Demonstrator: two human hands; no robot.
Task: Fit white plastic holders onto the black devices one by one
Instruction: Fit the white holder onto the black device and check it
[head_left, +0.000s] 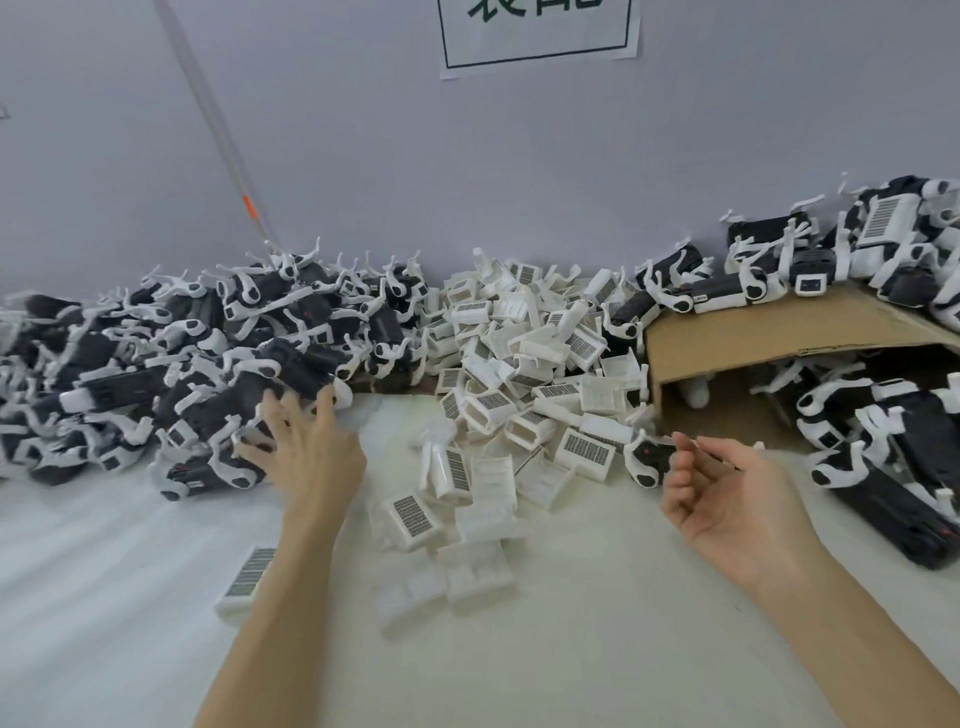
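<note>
White plastic holders (524, 358) lie in a loose heap at the middle of the table (597, 623), against the wall (467, 156); several strays sit nearer the person, just below the heap.

Head view, the only view. Landmark: the holder heap. Left of it, touching its edge, lies a large pile of black devices (171, 374) with white arms. Right of it stands a cardboard box (769, 332) on its side, with more devices on top of and inside it. One device (649, 460) lies at the heap's lower right corner. Above the heap, a paper sign (537, 31) is fixed to the wall.

Step in hand, as judged: picking up the next device from the left pile; no holder is being fitted at this moment.

Left hand (311, 452): left of the heap, at the near edge of the device pile. Fingers (275, 410) are spread wide and fairly straight, tips on or just above the devices. No grip is closed round any unit; actual contact cannot be confirmed.

Right hand (727, 504): below and right of the heap, beside the lone device, palm up. Fingers (680, 462) are loosely curled and hold nothing visible.

Next move, as judged: the left hand must close on a single device and lift it clear of tangled neighbours, while the right hand takes one holder from the heap and lines it up with the device body.
</note>
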